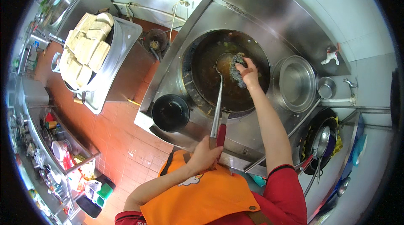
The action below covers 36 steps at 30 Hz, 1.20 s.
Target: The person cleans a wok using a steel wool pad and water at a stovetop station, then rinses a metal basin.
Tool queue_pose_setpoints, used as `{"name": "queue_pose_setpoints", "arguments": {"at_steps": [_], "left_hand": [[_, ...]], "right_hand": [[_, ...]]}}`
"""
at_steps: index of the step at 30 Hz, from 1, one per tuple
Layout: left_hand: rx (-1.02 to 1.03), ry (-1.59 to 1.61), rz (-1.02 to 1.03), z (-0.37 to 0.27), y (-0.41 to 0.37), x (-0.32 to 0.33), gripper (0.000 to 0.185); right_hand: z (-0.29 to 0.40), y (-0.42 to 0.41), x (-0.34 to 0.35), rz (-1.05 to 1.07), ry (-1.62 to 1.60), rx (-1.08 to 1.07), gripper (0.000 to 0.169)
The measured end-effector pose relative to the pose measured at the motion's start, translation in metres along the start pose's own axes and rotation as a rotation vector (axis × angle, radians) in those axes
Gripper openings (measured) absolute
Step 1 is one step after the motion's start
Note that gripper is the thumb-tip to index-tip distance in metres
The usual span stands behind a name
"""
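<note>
A large dark wok (202, 89) sits in the round burner opening of a stainless steel stove, with murky brown liquid and small green bits in it. My left hand (203, 155) grips the handle of a long steel ladle (217, 105), whose bowl rests in the liquid. Beside the ladle runs a red handle (221, 135) that meets the wok's near rim; whether my left fingers also hold it cannot be made out. Inside the wok, near the ladle bowl, my right hand (247, 73) holds a grey wire scouring pad (236, 72) by its upper end.
A black bowl (170, 113) stands on the stove's left front corner. To the wok's right are a wide steel basin (297, 84) and a small steel pot (326, 88). A metal pot of pale blocks (86, 51) stands on a cart (127, 32) at left.
</note>
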<state>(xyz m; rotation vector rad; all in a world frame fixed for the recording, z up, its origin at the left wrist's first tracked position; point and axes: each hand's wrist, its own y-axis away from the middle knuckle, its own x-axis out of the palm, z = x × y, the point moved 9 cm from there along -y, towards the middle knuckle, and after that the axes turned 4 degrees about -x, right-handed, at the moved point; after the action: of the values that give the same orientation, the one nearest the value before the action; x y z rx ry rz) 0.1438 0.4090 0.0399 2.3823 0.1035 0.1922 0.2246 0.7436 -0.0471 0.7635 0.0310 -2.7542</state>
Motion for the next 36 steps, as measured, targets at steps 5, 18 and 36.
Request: {"name": "queue_pose_setpoints", "arguments": {"at_steps": [5, 18, 36], "left_hand": [[-0.134, 0.223, 0.162, 0.000, 0.003, 0.016, 0.022], [-0.277, 0.563, 0.322, 0.000, 0.007, 0.021, 0.013], [0.251, -0.698, -0.410, -0.021, 0.038, -0.075, 0.020]], "right_hand": [[0.079, 0.025, 0.038, -0.061, 0.585, -0.529, 0.052], [0.085, -0.001, 0.042, 0.399, 0.975, -0.121, 0.035], [0.059, -0.008, -0.087, 0.111, 0.466, -0.076, 0.029]]}}
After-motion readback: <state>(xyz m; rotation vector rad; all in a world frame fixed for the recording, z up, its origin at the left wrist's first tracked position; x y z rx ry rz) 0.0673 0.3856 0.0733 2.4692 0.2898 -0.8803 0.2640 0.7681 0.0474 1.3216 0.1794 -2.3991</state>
